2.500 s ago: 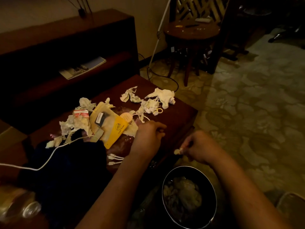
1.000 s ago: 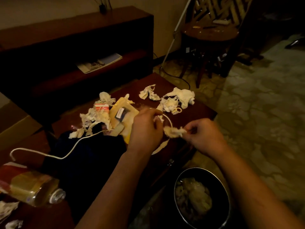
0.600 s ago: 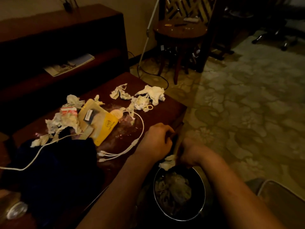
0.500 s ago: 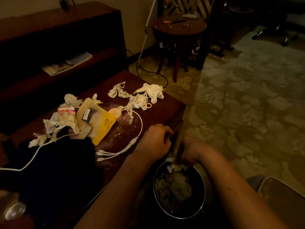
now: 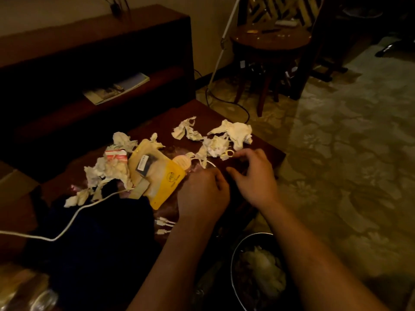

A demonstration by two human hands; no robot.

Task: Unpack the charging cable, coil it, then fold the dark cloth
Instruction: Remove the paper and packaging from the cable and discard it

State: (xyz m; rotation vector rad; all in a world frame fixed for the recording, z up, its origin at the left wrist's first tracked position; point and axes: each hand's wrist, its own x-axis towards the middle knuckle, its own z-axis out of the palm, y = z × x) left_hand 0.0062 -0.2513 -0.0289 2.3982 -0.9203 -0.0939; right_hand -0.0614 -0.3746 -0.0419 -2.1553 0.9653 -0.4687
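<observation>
Along the tabletop's (image 5: 161, 124) far edge crumpled tissues (image 5: 235, 131) crowd a yellow pouch (image 5: 161, 176); left hand (image 5: 202, 194) curled, contents unclear; right hand (image 5: 253, 176) loosely open.

No legible text anywhere. Yellow pouch (image 5: 161, 178), centre of counter (image 5: 164, 122): round printed logo (image 5: 171, 176) with a line of print beside it, too small to read. White label (image 5: 141, 163) on pouch's upper part: characters blurred. Red-and-white packet (image 5: 115, 153), beside pouch's far-left corner: markings unreadable. Magazine (image 5: 116, 87) on shelf (image 5: 161, 74): cover print indistinct.
</observation>
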